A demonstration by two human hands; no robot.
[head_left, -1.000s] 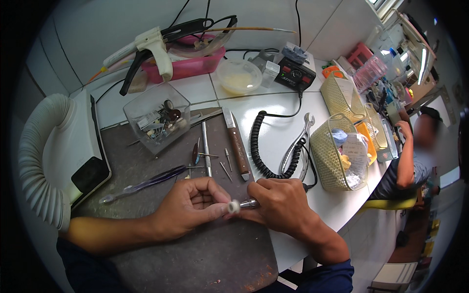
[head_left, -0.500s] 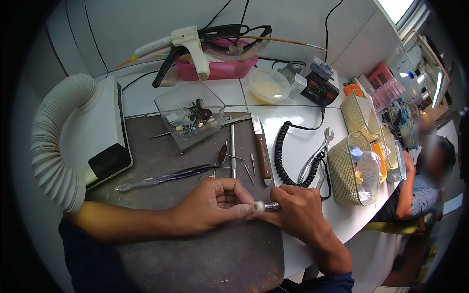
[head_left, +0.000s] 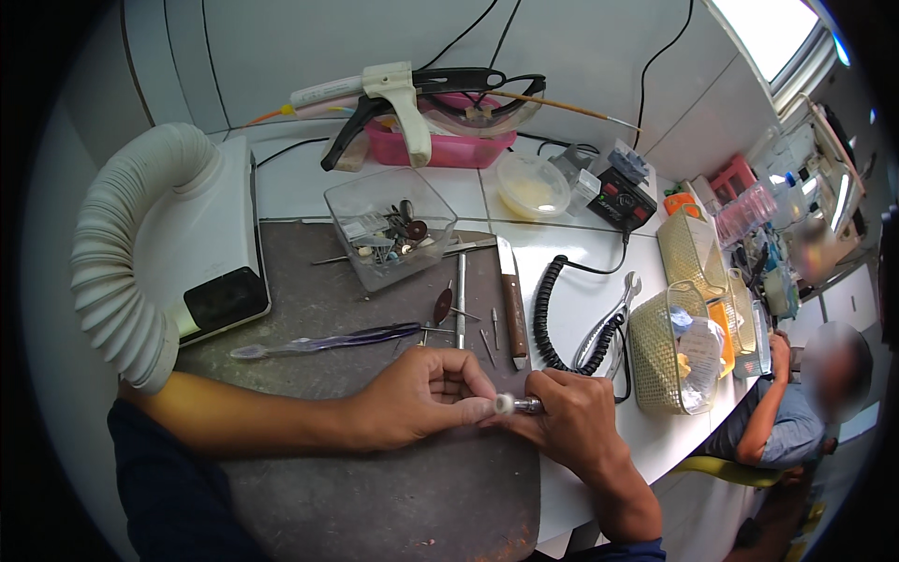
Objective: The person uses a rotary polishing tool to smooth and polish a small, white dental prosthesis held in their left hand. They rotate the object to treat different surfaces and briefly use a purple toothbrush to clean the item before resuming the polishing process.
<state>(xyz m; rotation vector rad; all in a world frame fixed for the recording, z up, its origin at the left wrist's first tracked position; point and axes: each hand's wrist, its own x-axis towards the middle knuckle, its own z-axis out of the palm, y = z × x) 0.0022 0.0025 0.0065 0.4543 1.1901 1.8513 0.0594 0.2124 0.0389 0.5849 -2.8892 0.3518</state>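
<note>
My right hand (head_left: 579, 420) is closed around a rotary handpiece (head_left: 532, 406), a metal tool mostly hidden in the palm. At its tip sits a small whitish round bit (head_left: 506, 404), slightly blurred. My left hand (head_left: 417, 398) meets it from the left, thumb and forefinger pinched together right beside the bit. Whatever those fingertips hold is too small or hidden to make out. Just beyond the hands lie a metal rod (head_left: 461, 300), a wooden-handled knife (head_left: 513, 314), a dark red disc on a mandrel (head_left: 443, 307), thin burs (head_left: 494, 328) and a purple toothbrush (head_left: 328, 342).
A clear box of bits and discs (head_left: 391, 229) stands on the grey mat (head_left: 375, 506). At left is a white unit with a ribbed hose (head_left: 122, 281). A coiled black cord (head_left: 543, 323), a wrench (head_left: 613, 314) and woven baskets (head_left: 667, 361) are at right, near another person (head_left: 782, 412).
The view has shifted, so the bench things sit a little further right and lower. Both hands remain together at the handpiece's tip, with little change in grip.
</note>
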